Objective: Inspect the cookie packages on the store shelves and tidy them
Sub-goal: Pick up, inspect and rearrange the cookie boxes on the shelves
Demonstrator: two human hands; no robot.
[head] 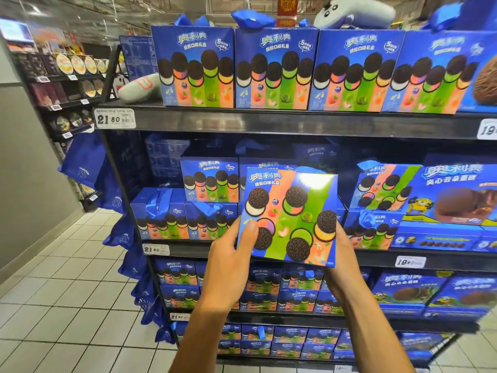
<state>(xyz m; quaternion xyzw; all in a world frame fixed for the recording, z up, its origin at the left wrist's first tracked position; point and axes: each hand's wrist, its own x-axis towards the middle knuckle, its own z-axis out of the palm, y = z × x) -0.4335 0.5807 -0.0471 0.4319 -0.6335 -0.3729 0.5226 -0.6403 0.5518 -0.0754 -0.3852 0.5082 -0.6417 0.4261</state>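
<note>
cookie box (289,216) held clear of 2nd shelf (269,251), face to camera. left hand (231,254) thumb pinches its lower-left corner; right hand (340,254) fingers curl behind right edge. risk: edge-only hold, box could slip, knock stacked boxes (185,222) below.

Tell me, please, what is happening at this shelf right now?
A person is holding one blue cookie gift box up in front of the shelves, its printed face toward the camera. The left hand grips its lower left corner, thumb on the front; the right hand holds the lower right edge. Behind it, the middle shelf carries more of the same boxes, some stacked, and the box is not yet set back there.
</note>
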